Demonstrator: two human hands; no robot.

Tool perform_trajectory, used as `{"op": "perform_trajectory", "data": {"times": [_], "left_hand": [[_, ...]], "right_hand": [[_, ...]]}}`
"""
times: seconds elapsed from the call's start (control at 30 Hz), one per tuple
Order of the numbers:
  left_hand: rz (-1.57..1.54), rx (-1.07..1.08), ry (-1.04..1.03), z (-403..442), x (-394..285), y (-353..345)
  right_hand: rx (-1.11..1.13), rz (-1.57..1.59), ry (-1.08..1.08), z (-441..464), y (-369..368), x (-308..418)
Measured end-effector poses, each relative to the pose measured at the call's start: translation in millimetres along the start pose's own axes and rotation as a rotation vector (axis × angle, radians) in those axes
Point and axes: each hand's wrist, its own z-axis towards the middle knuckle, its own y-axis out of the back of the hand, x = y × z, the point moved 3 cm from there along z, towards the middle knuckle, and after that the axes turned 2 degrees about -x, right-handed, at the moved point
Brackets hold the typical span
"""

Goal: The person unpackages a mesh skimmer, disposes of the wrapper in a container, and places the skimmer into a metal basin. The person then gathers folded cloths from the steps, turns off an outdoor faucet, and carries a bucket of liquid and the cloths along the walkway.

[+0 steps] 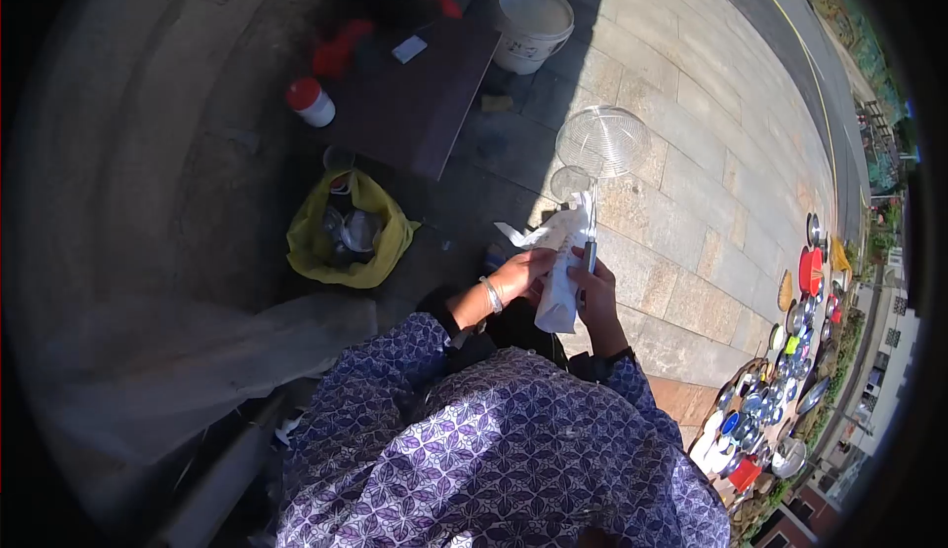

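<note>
My left hand (525, 274), with a silver bracelet at the wrist, is closed on a crumpled white wrapper (559, 311) that looks like paper or thin plastic. My right hand (595, 296) grips the handle of a wire skimmer (603, 139) together with the wrapper's right side. The skimmer's round mesh extends away from me over the sunlit paving. Close to its neck is a smaller round strainer or ladle head (570, 184); how it joins the rest is hard to make out. The wrapper hides some of my fingers.
At left stands a yellow bag (395, 252) with metal ware inside. Beyond it are a dark board (415, 104), a white jar with a red lid (311, 104) and a white bucket (533, 30). Many pots and basins (755, 410) are spread at far right, near a road.
</note>
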Motion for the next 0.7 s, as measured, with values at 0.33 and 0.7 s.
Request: {"op": "perform_trajectory", "data": {"times": [0.33,0.7], "left_hand": [[0.115,-0.951,-0.449,74.1,-260.7,273.8],[0.514,-1.731,0.222,125.5,-438.5,548.0]], "right_hand": [[-0.056,-0.127,-0.061,193.1,-68.8,121.1],[-0.269,-0.271,-0.031,395.0,-90.7,171.8]]}}
